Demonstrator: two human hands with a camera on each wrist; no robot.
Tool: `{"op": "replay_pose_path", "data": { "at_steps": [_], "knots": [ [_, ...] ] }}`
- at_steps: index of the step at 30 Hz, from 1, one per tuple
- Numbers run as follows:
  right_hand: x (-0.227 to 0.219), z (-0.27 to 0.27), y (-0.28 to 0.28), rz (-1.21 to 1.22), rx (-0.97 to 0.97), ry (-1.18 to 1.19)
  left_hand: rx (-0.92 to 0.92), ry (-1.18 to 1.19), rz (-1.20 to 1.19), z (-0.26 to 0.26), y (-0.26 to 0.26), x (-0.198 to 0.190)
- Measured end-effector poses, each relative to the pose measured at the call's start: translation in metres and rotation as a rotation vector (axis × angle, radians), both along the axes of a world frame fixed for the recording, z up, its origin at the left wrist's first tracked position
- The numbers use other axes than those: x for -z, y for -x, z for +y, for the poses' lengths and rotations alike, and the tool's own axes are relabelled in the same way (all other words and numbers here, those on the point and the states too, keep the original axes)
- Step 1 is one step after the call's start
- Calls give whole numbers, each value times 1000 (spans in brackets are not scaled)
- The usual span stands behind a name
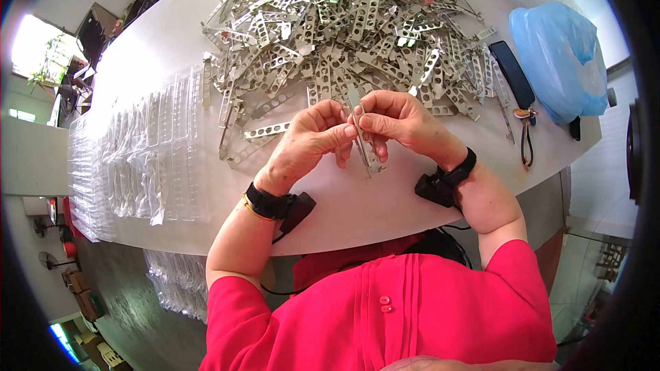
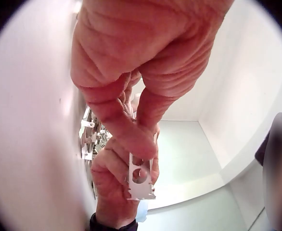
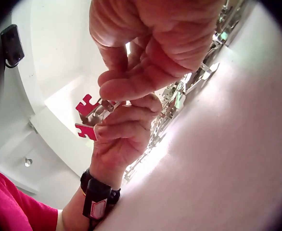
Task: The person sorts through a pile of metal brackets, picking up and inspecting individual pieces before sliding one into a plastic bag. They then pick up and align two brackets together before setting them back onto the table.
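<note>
Both hands hold a thin metal bracket with round holes (image 1: 372, 161) above the near part of the table, in front of the pile. My left hand (image 1: 311, 139) pinches it between thumb and fingers from the left. From the other side, my right hand (image 1: 404, 124) grips it with thumb and curled fingers. In the left wrist view the holes and notched end of the bracket (image 2: 141, 186) stick out below the left fingertips. Notched ends that look red (image 3: 87, 131) show beside the hands in the right wrist view. The bracket's middle is hidden by fingers.
A large heap of similar perforated metal brackets (image 1: 357, 20) covers the table's far middle. Clear plastic trays (image 1: 148, 144) are stacked at left. At right lie a blue plastic bag (image 1: 560, 55), a dark case (image 1: 512, 72) and keys on a cord (image 1: 526, 115).
</note>
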State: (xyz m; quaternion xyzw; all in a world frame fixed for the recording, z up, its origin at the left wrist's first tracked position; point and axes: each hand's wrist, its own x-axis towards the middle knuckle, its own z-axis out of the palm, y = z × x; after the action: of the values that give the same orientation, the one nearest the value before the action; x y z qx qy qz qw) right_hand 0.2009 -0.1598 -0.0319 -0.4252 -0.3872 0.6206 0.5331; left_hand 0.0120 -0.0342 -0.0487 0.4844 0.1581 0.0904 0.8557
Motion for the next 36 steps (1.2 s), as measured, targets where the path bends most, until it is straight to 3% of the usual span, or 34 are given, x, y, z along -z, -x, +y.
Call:
{"op": "replay_pose_path", "data": {
  "at_steps": [14,20,36],
  "knots": [
    [1,3,3,-207,266,54,-96,-51,67,4,3,-9],
    [-4,1,9,-199,133,115,-104,-34,93,2,2,-13],
    [-4,2,10,-185,129,132,-58,-59,117,5,4,-9]
  ]
}}
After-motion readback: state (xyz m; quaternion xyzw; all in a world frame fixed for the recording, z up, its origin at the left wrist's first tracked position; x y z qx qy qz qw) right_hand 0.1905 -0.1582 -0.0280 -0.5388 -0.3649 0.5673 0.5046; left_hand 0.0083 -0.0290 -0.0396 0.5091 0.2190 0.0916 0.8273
